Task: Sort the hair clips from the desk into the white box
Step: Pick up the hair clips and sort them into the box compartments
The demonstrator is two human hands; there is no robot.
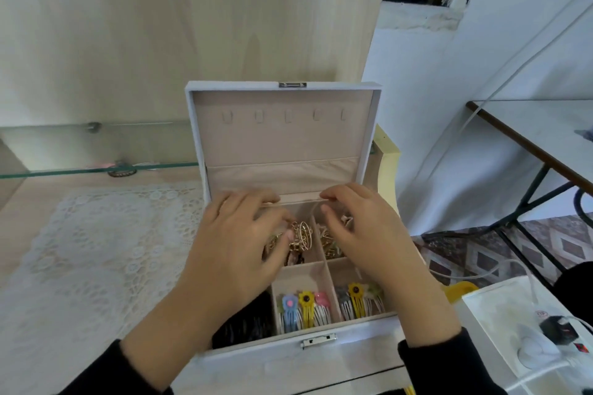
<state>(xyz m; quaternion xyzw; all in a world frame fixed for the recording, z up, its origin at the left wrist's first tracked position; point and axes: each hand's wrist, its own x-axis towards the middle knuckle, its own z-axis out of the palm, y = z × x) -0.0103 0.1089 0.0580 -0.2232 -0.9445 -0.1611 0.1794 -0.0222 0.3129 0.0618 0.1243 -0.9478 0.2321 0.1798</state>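
The white box [353,341] stands open on the desk, its lid [282,138] upright behind. Gold metal hair clips [301,236] fill the rear middle compartment. Flower snap clips [303,309] lie in the front middle compartment, and more flower clips [361,298] in the front right one. Dark clips [247,321] sit in the front left compartment. My left hand [237,247] hovers over the rear left of the box, its thumb touching the gold clips. My right hand [362,231] is over the rear right compartment, fingers curled near small clips there; what they pinch is hidden.
A white lace mat [96,260] covers the desk to the left. A glass shelf [80,171] with a small dark band runs behind it. On the right, a white power strip [545,343] with cables lies on a low surface, beyond it a metal-legged table [529,131].
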